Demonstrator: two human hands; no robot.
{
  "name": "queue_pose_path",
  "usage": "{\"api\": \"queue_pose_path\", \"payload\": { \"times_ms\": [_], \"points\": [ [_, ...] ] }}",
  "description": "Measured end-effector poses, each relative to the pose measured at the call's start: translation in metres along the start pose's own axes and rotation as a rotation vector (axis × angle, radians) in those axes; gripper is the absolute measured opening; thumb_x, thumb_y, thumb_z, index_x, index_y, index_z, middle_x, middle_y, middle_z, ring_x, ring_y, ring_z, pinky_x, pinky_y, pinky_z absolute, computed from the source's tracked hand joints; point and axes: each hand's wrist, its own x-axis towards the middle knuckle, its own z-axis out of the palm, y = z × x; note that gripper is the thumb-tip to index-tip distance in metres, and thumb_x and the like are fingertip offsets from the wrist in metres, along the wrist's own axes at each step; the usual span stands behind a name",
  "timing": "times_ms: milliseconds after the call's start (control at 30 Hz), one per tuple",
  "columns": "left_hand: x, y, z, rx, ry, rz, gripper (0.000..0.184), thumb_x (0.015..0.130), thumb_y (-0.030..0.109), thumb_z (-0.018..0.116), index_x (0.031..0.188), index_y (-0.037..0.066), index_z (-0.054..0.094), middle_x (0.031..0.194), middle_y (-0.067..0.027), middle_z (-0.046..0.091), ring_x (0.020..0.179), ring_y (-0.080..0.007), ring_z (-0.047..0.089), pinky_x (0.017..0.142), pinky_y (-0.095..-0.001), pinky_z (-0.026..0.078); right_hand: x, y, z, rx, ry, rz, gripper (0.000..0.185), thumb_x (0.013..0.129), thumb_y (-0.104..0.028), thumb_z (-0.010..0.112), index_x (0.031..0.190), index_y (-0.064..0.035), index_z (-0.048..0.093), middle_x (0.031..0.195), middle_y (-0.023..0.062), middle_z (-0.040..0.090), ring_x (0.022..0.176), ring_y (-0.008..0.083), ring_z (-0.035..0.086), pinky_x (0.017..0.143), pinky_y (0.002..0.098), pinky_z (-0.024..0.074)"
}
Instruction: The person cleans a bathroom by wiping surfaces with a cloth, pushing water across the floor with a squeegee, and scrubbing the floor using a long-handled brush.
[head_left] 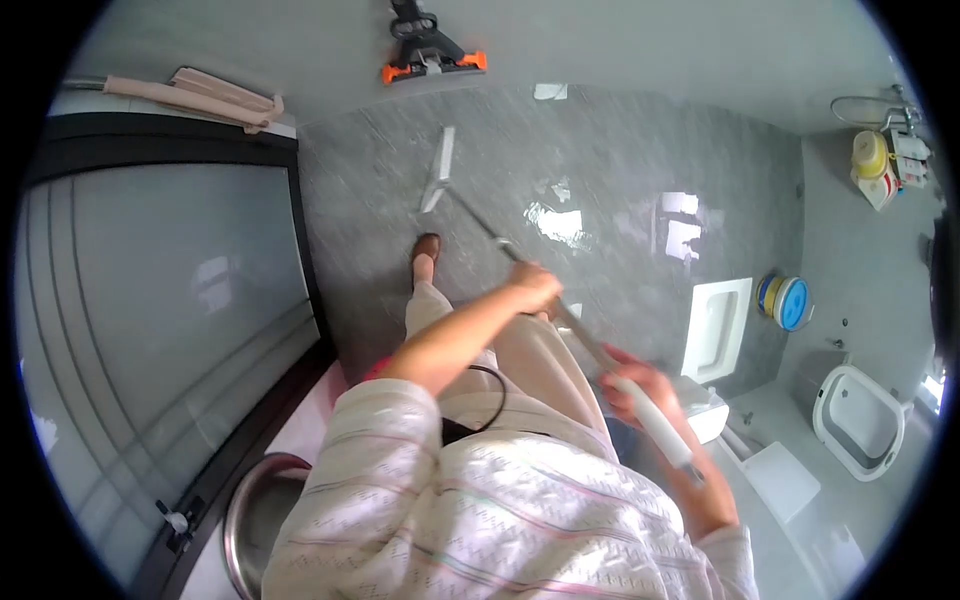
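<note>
A long-handled floor squeegee point(478, 218) slants across the view, its narrow white head point(440, 168) on the wet grey floor point(370, 150). My left hand point(536, 288) is closed around the middle of the metal pole. Higher up, my right hand point(640, 388) wraps the pole beside the white grip point(655, 425), somewhat blurred. The grip's end lies along my right forearm. My brown shoe point(428, 246) stands just behind the squeegee head; my other foot is mostly hidden by my left hand.
A dark-framed glass door point(180, 270) is on the left, a metal basin point(250, 520) below it. Orange-and-black mop hardware point(433, 62) hangs on the far wall. To the right are a squat toilet point(718, 330), a blue-lidded bucket point(793, 303) and a white washbasin point(860, 422).
</note>
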Motion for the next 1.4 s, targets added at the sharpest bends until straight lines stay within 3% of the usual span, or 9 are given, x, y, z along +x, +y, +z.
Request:
{"api": "queue_pose_path", "payload": {
  "times_ms": [167, 367, 533, 767, 1000, 1100, 1167, 1233, 1400],
  "points": [
    [0.077, 0.184, 0.040, -0.092, -0.137, 0.228, 0.021, 0.073, 0.013, 0.058, 0.091, 0.018, 0.065, 0.102, -0.0049, 0.061, 0.107, -0.0281, 0.049, 0.082, -0.0500, 0.041, -0.128, -0.010, -0.099, 0.140, 0.108, -0.134, 0.047, 0.079, -0.001, 0.042, 0.124, -0.0138, 0.044, 0.072, 0.0154, 0.054, 0.038, 0.0144, 0.039, 0.030, 0.0254, 0.0302],
    [0.089, 0.237, 0.045, -0.101, -0.083, 0.332, 0.021, 0.069, 0.014, 0.060, 0.089, 0.019, 0.065, 0.092, -0.0051, 0.062, 0.099, -0.0268, 0.052, 0.084, -0.0402, 0.041, -0.171, -0.019, -0.119, -0.120, 0.200, -0.234, 0.051, 0.073, 0.003, 0.047, 0.122, -0.0108, 0.046, 0.068, 0.0149, 0.054, 0.037, 0.0159, 0.043, 0.031, 0.0251, 0.0316],
    [0.033, 0.161, 0.026, -0.019, -0.115, 0.180, 0.019, 0.069, 0.011, 0.056, 0.086, 0.015, 0.064, 0.087, -0.0069, 0.062, 0.095, -0.0274, 0.055, 0.076, -0.0398, 0.046, -0.132, -0.016, -0.111, -0.341, 0.170, -0.080, 0.056, 0.072, 0.003, 0.051, 0.127, -0.0093, 0.042, 0.072, 0.0127, 0.057, 0.043, 0.0157, 0.049, 0.034, 0.0236, 0.0320],
    [-0.107, -0.049, 0.085, 0.004, 0.078, -0.367, 0.018, 0.069, 0.012, 0.061, 0.086, 0.018, 0.063, 0.098, -0.0060, 0.057, 0.102, -0.0250, 0.049, 0.085, -0.0350, 0.043, 0.017, 0.021, -0.015, -0.425, -0.349, 0.292, 0.073, 0.076, -0.001, 0.054, 0.138, -0.0124, 0.017, 0.092, 0.0132, 0.056, 0.052, 0.0109, 0.047, 0.040, 0.0248, 0.0379],
    [-0.160, -0.068, 0.167, -0.017, 0.244, -0.721, 0.024, 0.069, 0.017, 0.063, 0.092, 0.023, 0.061, 0.100, -0.0058, 0.056, 0.100, -0.0289, 0.050, 0.086, -0.0398, 0.040, 0.084, 0.066, -0.006, -0.718, -0.342, 0.349, 0.068, 0.075, -0.004, 0.056, 0.136, -0.0117, 0.027, 0.077, 0.0068, 0.050, 0.049, 0.0110, 0.044, 0.042, 0.0258, 0.0372],
    [-0.103, 0.009, 0.134, -0.083, 0.083, -0.563, 0.018, 0.068, 0.017, 0.064, 0.085, 0.020, 0.066, 0.104, -0.0091, 0.059, 0.106, -0.0281, 0.050, 0.086, -0.0378, 0.041, 0.029, 0.037, -0.064, -0.679, -0.266, 0.241, 0.068, 0.075, -0.003, 0.057, 0.136, -0.0094, 0.025, 0.071, 0.0049, 0.050, 0.045, 0.0109, 0.042, 0.040, 0.0257, 0.0364],
    [-0.024, 0.069, 0.175, -0.170, 0.270, -0.454, 0.010, 0.066, 0.025, 0.062, 0.073, 0.018, 0.066, 0.089, -0.0042, 0.061, 0.095, -0.0277, 0.052, 0.083, -0.0363, 0.040, -0.041, 0.013, -0.118, -0.581, -0.119, 0.171, 0.070, 0.075, -0.002, 0.057, 0.137, -0.0100, 0.023, 0.067, 0.0044, 0.051, 0.045, 0.0101, 0.042, 0.039, 0.0248, 0.0346],
    [0.034, 0.148, 0.172, -0.186, 0.190, -0.250, 0.013, 0.068, 0.021, 0.061, 0.081, 0.020, 0.066, 0.092, -0.0018, 0.061, 0.098, -0.0261, 0.049, 0.084, -0.0475, 0.037, -0.106, -0.008, -0.154, -0.471, 0.097, 0.138, 0.071, 0.075, 0.003, 0.052, 0.137, -0.0121, 0.023, 0.079, 0.0101, 0.053, 0.045, 0.0110, 0.041, 0.038, 0.0236, 0.0327],
    [0.059, 0.244, 0.117, -0.235, 0.180, -0.076, 0.018, 0.066, 0.012, 0.063, 0.082, 0.020, 0.064, 0.091, -0.0011, 0.060, 0.098, -0.0249, 0.048, 0.081, -0.0487, 0.037, -0.188, -0.033, -0.188, -0.289, 0.034, 0.072, 0.070, 0.073, 0.007, 0.048, 0.136, -0.0162, 0.027, 0.083, 0.0145, 0.049, 0.046, 0.0121, 0.041, 0.035, 0.0243, 0.0338]
  ]
}}
